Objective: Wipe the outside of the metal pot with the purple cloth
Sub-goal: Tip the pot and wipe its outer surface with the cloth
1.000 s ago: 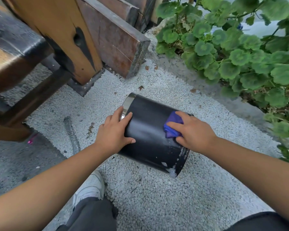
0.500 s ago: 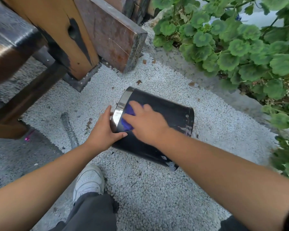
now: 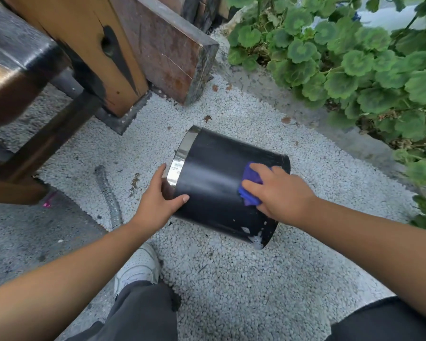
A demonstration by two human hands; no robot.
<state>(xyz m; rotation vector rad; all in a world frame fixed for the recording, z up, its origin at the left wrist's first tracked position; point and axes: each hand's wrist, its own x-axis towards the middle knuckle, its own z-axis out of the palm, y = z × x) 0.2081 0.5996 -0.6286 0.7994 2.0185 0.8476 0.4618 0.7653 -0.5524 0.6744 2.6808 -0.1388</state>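
Head view, looking down: metal pot (image 3: 217, 183) lying on its side on white gravel (image 3: 231, 279), black wall upward, shiny rim band (image 3: 180, 157) toward the left, base end toward the lower right with pale smears near its edge. Left hand (image 3: 158, 200) at the rim end, thumb laid across the black wall, fingers curled over the shiny band, grip closed on the pot's rim. Right hand (image 3: 280, 193) on the upper wall near the base end, fingers bent over the purple cloth (image 3: 250, 187), grip closed on it and pressing it against the pot's outside. Cloth bunched, mostly covered by the fingers, touching the black wall only.

Around it: wooden bench (image 3: 22, 77) at the upper left with a thick timber leg (image 3: 96, 52) on a dark metal foot plate, rusty brown block (image 3: 167, 45) just beside that leg. Green round-leaved plants (image 3: 342, 57) along the upper right, past a strip of bare concrete. Grey corrugated hose (image 3: 108, 193) lying on the gravel left of the pot, apart from it. White shoe (image 3: 138, 267) and dark grey trouser legs (image 3: 138, 313) at the bottom, below the pot.
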